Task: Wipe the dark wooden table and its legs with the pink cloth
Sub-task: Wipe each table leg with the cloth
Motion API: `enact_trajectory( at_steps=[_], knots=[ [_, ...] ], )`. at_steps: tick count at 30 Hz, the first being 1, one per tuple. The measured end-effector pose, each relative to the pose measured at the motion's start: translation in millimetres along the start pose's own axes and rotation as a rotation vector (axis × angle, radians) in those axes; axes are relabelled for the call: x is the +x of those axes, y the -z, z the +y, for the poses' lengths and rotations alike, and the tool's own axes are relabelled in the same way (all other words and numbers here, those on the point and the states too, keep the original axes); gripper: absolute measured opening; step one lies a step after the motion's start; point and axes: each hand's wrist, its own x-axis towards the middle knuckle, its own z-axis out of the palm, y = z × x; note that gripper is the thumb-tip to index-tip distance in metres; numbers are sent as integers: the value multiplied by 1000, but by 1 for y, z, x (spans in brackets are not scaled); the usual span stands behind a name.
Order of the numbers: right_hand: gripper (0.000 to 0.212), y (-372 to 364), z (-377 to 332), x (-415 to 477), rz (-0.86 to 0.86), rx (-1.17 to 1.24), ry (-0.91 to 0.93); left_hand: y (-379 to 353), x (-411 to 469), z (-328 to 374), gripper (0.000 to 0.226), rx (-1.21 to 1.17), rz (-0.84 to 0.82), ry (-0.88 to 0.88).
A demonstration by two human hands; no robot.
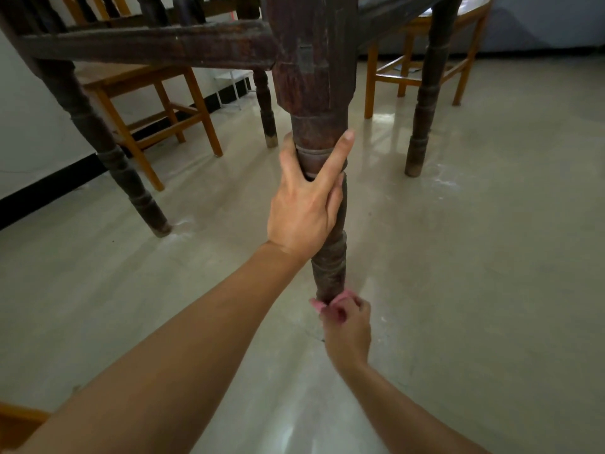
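Pale glossy floor point(491, 273) spreads under the dark wooden surface point(147, 44), with light wooden chairs point(108, 75) behind it. On its near leg point(330, 263), the left grip point(304, 204) wraps round the upper turned part, forefinger straight. Low down, the right grip point(347, 326) curls round the pink cloth point(317, 305), held against the leg's foot.

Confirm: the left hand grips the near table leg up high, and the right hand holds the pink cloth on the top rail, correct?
Not the rail. The head view shows the right hand holding the pink cloth at the foot of that same table leg, near the floor. The left hand does grip it up high.
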Motion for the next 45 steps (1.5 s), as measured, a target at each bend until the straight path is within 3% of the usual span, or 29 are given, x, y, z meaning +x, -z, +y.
enact_trajectory(
  at_steps=[4,5,8,11,16,20,21,23,25,27,29,33,34,35,38,40,44,45],
  knots=[
    [19,5,29,-23,-247,-109,-80,-2,0,2,48,3,14,5],
    [20,10,30,-21,-225,-126,-125,-2,0,2,48,0,5,6],
    [20,27,8,12,89,-60,-176,0,2,3,48,-7,-12,9],
    [22,30,-24,37,221,62,-84,2,1,3,47,-19,-13,19],
    [30,-6,-8,-6,138,-32,-54,4,1,3,48,-24,-16,20],
    [18,0,41,-34,-304,-240,-141,4,0,3,50,-31,-22,31],
    [17,5,42,-30,-312,-212,-146,4,0,3,50,-31,-29,32],
    [5,18,27,-6,-63,-116,-158,4,2,3,50,-24,-27,32],
    [10,30,1,22,226,8,-199,3,2,5,49,-31,-28,41],
    [12,27,-14,32,320,51,-216,3,1,6,49,-35,-30,41],
    [13,3,-18,13,244,-48,-208,3,0,6,49,-32,-27,29],
    [11,-43,19,-43,-261,-313,-202,3,2,5,49,-28,-10,36],
    [11,-42,24,-43,-307,-319,-235,2,2,5,48,-26,-11,37],
    [13,-36,27,-35,-280,-278,-280,2,1,5,48,-24,-15,35],
    [9,-8,21,9,60,-1,-468,2,0,4,48,-15,-11,35],
    [22,8,5,31,176,46,-529,0,-1,5,47,-15,2,37],
    [46,-9,-20,21,12,211,-745,-4,1,4,47,-20,28,27],
    [42,-19,-22,11,-160,198,-774,-4,2,4,47,-33,31,31]
  ],
)
